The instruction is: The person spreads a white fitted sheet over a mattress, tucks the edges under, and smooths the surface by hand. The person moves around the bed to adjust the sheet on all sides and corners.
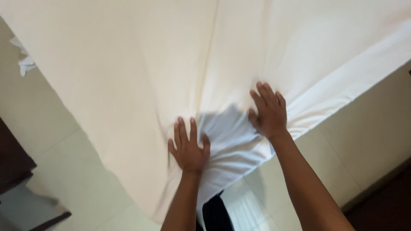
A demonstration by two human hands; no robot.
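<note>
Sheet (128, 64), white, spread over bed corner w/ creases gathered betw. our hands. Left hand (188, 147) and right hand (269, 112) both lie flat, fingers spread, pressing fabric, gripping nothing. Tiled floor (55, 171) below.

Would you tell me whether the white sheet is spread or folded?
Spread: the white sheet lies open, wrinkled where the left hand and right hand press.

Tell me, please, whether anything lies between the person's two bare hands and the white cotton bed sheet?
Nothing visible does. The left hand and the right hand both lie flat, fingers spread, directly on the white cotton bed sheet, near its wrinkled corner.
</note>
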